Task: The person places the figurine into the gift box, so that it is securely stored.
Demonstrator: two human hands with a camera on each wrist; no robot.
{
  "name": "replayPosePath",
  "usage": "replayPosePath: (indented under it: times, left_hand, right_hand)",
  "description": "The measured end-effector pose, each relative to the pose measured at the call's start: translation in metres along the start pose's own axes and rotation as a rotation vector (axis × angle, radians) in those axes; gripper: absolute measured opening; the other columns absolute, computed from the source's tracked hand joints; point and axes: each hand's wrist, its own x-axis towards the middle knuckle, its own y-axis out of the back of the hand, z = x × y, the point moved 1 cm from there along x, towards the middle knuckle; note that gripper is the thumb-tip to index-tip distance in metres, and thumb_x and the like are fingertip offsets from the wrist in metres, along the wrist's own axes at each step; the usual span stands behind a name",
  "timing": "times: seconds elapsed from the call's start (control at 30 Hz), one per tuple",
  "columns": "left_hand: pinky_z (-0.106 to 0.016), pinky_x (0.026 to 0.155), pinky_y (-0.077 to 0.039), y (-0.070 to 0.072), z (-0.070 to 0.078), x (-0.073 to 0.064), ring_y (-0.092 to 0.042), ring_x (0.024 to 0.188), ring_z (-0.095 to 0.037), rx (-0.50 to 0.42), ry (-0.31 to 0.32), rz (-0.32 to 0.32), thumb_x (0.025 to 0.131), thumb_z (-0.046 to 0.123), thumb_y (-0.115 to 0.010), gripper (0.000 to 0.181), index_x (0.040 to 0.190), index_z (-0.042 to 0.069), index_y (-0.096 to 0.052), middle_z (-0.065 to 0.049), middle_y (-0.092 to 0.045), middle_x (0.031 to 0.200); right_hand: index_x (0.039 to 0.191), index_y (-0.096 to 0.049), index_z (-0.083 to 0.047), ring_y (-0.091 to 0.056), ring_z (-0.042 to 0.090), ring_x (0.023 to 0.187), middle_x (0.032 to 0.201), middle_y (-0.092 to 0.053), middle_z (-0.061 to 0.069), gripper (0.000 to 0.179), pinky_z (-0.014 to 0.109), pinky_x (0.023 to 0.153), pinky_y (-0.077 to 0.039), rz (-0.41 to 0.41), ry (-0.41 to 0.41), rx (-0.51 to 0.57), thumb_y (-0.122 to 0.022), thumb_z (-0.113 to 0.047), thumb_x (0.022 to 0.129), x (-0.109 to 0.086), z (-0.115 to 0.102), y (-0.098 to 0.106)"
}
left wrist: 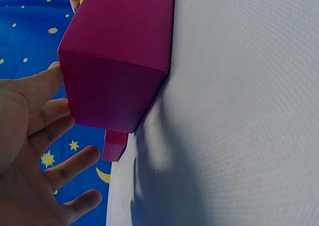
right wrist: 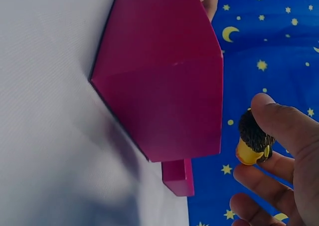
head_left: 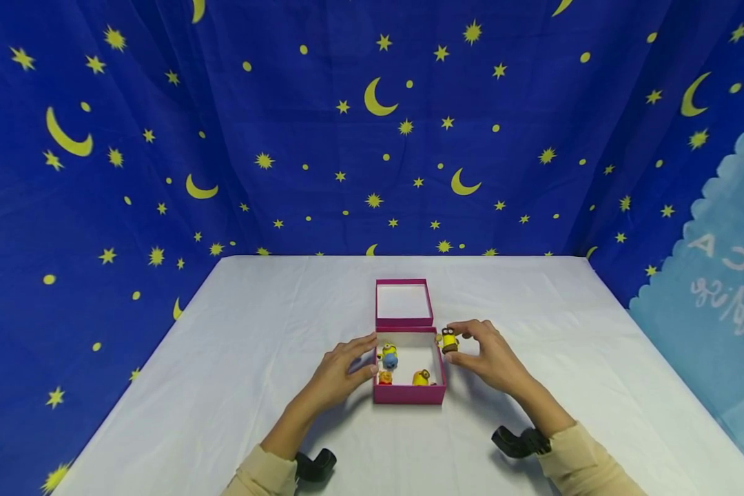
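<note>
A magenta box point(head_left: 409, 394) stands on the table with its white inside facing up. Inside are a yellow figurine with blue overalls point(head_left: 390, 357), a small orange-and-yellow figurine point(head_left: 385, 377) and a yellow one-eyed figurine point(head_left: 421, 377). My left hand point(head_left: 342, 373) rests against the box's left side, thumb and fingertips at its rim, the other fingers spread. With thumb and fingers, my right hand point(head_left: 492, 355) pinches a yellow Minion figurine point(head_left: 449, 341) just beyond the box's right rim. In the right wrist view, dark shaggy brown point(right wrist: 255, 131) covers part of that figurine.
Right behind the box lies its magenta lid point(head_left: 403, 322), white inside up. White cloth point(head_left: 254, 331) covers the table. A blue curtain with stars and moons point(head_left: 403, 151) hangs behind and at the sides. Black wrist mounts point(head_left: 513, 442) sit below both sleeves.
</note>
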Motion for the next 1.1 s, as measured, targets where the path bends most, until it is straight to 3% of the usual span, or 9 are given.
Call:
replayPosePath:
  times: [0.2,0.7,1.1]
  left_hand:
    - [-0.056,0.101,-0.033,0.0,0.0,-0.001,-0.046,0.13,-0.032,-0.004,-0.001,-0.001,0.09,0.026,-0.063,0.049,0.136,0.011,-0.052,0.001,-0.048,0.145]
    - [-0.057,0.102,-0.033,0.0,-0.001,0.0,-0.047,0.13,-0.032,0.0,-0.011,0.003,0.09,0.026,-0.063,0.049,0.135,0.011,-0.052,0.001,-0.048,0.145]
    - [-0.057,0.101,-0.033,0.001,0.0,0.0,-0.047,0.129,-0.033,0.002,-0.018,-0.005,0.09,0.026,-0.063,0.049,0.135,0.01,-0.052,-0.001,-0.048,0.145]
  right_hand:
    - [0.122,-0.061,-0.017,-0.054,0.024,0.103,0.109,-0.063,0.002,0.052,0.036,0.081,-0.041,0.011,0.014,-0.011,-0.076,-0.037,0.077,0.002,-0.004,-0.004]
    - [0.127,-0.058,-0.018,-0.051,0.024,0.107,0.115,-0.061,0.008,0.055,0.036,0.081,-0.043,-0.053,-0.062,-0.01,-0.076,-0.032,0.077,0.011,-0.02,-0.014]
    - [0.124,-0.06,-0.015,-0.05,0.024,0.106,0.114,-0.064,0.003,0.054,0.039,0.084,-0.043,-0.057,-0.081,-0.012,-0.078,-0.032,0.076,0.016,-0.023,-0.023]
